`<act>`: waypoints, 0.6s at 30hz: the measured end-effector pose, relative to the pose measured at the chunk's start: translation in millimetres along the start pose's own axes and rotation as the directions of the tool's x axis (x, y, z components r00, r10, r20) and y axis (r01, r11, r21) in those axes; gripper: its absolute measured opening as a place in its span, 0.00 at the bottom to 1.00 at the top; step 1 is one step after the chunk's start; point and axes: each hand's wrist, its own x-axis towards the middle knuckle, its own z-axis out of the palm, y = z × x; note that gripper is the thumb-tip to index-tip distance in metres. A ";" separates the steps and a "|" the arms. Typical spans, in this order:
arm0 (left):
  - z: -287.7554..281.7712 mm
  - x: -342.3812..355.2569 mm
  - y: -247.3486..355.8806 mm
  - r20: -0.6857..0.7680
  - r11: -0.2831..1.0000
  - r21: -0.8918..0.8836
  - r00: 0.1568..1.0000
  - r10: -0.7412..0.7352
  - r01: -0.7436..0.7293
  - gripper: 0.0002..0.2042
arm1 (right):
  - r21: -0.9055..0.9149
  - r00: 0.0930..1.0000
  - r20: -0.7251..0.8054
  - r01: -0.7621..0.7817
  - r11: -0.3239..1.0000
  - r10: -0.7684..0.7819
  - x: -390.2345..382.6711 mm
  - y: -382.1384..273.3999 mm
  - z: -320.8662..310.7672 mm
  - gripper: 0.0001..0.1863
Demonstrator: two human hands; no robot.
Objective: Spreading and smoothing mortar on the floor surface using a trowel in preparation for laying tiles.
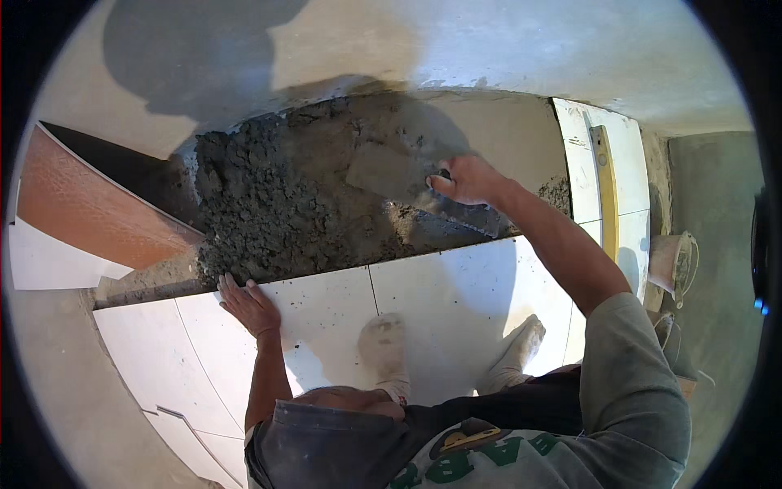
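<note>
My right hand (466, 179) is closed round the dark handle of a trowel (383, 171). Its wide, flat grey blade lies over the bed of mortar (277, 200), and its outline partly blends into the grey. Left of the blade the mortar is dark and lumpy; around the blade it is smoother. My left hand (249, 306) rests flat and open on a white floor tile (318, 306), fingertips at the tile's far edge, beside the lumpy mortar. Crumbs of mortar dot the laid tiles.
Loose tiles, one with an orange-brown back (102, 196), lean at the left. A yellow spirit level (605, 187) lies on white tiles at the right, near a bucket (668, 261) with a wire handle. A wall (521, 41) bounds the mortar's far side. My feet (383, 346) stand on tiles.
</note>
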 end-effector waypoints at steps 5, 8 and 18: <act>-1.0 -1.5 -9.4 0.000 0.999 0.037 1.000 -0.007 0.007 0.28 | -0.196 0.976 0.205 0.114 0.974 -0.073 -27.4 11.9 8.7 0.30; -1.8 -1.4 -6.7 -0.001 0.999 0.041 1.000 -0.011 0.011 0.28 | -0.227 0.958 0.286 0.090 0.970 -0.022 -48.5 16.7 -0.9 0.31; 4.7 -1.6 -9.6 0.019 0.999 0.040 0.999 -0.037 0.036 0.30 | 0.023 0.995 -0.073 -0.061 0.998 0.063 33.2 28.7 -41.8 0.30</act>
